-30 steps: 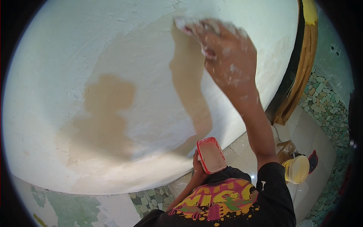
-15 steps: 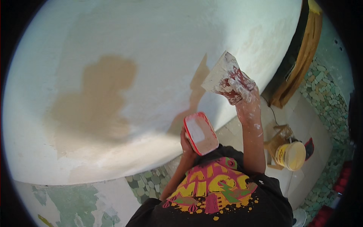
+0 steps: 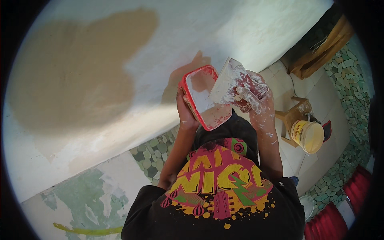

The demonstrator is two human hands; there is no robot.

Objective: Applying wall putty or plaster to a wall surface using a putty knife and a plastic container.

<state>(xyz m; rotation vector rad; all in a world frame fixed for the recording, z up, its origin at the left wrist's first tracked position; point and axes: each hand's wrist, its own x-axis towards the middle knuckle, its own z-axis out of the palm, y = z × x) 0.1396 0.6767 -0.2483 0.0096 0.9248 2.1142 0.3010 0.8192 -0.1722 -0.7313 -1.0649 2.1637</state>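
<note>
My left hand (image 3: 186,110) is closed around the side of a red-rimmed rectangular tub (image 3: 208,126), which is tilted toward me and holds white paste (image 3: 199,94). A wide putty knife (image 3: 227,84), its blade coated white, is gripped in my right hand (image 3: 256,96). The blade overlaps the tub's right rim in the view; whether it touches the rim I cannot tell. White smears cover my right fingers and wrist. Before me rises a pale, plastered wall (image 3: 168,36), with shadows of my head, hands and the tub on it.
At the right, a yellow-white bucket (image 3: 312,136) stands beside a small wooden stool (image 3: 294,110) on the tiled floor. Brown wrapped material (image 3: 322,56) leans near the wall's far end. Pebble-patterned tiling (image 3: 340,80) runs along the right, with red cloth (image 3: 326,224) at lower right.
My left hand has raised the tub toward the wall and closer to the putty knife. The right hand stays at nearly the same height, the blade now over the tub's edge. The whole view has shifted.
</note>
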